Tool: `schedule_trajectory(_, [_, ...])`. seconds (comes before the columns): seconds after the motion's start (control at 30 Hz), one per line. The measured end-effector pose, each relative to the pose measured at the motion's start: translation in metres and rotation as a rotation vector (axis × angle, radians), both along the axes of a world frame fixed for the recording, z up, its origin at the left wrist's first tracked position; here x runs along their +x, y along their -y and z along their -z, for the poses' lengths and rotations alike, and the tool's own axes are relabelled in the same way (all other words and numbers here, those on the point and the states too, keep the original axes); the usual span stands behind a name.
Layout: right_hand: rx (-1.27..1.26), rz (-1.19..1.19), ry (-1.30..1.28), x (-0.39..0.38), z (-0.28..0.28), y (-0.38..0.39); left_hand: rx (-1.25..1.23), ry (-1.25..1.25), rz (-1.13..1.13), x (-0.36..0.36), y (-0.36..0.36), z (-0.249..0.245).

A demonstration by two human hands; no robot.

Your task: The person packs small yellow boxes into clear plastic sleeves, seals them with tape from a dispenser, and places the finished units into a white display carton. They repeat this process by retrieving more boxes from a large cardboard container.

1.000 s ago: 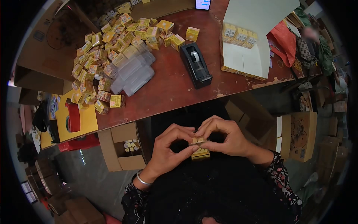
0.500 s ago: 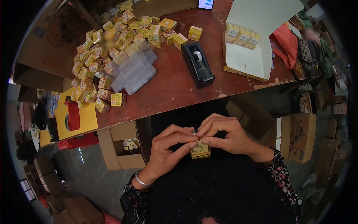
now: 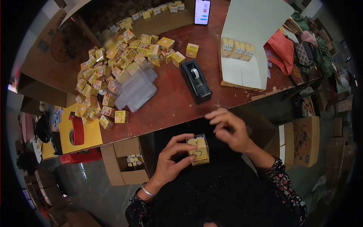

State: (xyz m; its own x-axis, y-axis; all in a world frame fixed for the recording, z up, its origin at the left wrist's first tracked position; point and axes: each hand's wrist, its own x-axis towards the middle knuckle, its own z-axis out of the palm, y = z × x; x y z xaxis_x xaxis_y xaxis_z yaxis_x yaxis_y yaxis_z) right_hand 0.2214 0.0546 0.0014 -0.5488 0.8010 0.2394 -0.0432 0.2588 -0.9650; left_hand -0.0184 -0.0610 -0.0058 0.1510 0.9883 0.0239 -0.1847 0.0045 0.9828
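Since half a second ago the right hand (image 3: 230, 130) has let go of the small yellow box (image 3: 199, 149) and lifted off it. It now hovers just above and to the right of the box, between it and the near end of the black tape dispenser (image 3: 196, 80), with its fingers loosely curled and nothing visible in them. The left hand (image 3: 170, 159) holds the box alone, thumb on the near side and fingers over the far side. The box stays upright over the dark lap, well below the dispenser and off the table (image 3: 170, 108).

The dispenser stands on the red-brown table. To its left lies a stack of clear plastic cases (image 3: 136, 90), and beyond them a wide heap of yellow boxes (image 3: 109, 72) spreads away to the left. Right of the dispenser sits an open white carton (image 3: 245, 72) with a row of packed boxes (image 3: 236, 49) along its back wall. A phone (image 3: 202, 11) with a lit screen lies beyond the dispenser at the far edge. Down to the dispenser's left, under the table, stands an open cardboard box (image 3: 126, 172).
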Motion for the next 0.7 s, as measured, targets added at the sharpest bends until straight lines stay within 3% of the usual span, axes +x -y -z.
schedule_trajectory(0.03, [-0.181, 0.216, -0.085, -0.003, 0.002, -0.015, 0.021, 0.008, -0.032, -0.001, -0.008, 0.003])
schedule_trajectory(0.1, [-0.024, 0.399, 0.08, -0.001, 0.02, -0.06, 0.044, -0.009, -0.065, -0.003, -0.026, 0.009])
schedule_trajectory(0.2, [0.077, 0.421, 0.302, -0.014, 0.046, -0.095, 0.315, -0.405, 0.007, -0.008, -0.068, 0.014])
schedule_trajectory(0.37, [-0.048, 0.371, 0.418, -0.03, 0.049, -0.105, 0.124, -0.209, 0.197, -0.003, -0.113, 0.031])
schedule_trajectory(0.57, [-0.128, 0.384, 0.11, -0.037, 0.059, -0.103, -0.047, -0.058, 0.337, -0.003, -0.134, 0.039])
schedule_trajectory(0.7, [-0.126, 0.416, 0.057, -0.032, 0.045, -0.094, -0.075, -0.008, 0.347, -0.006, -0.136, 0.043])
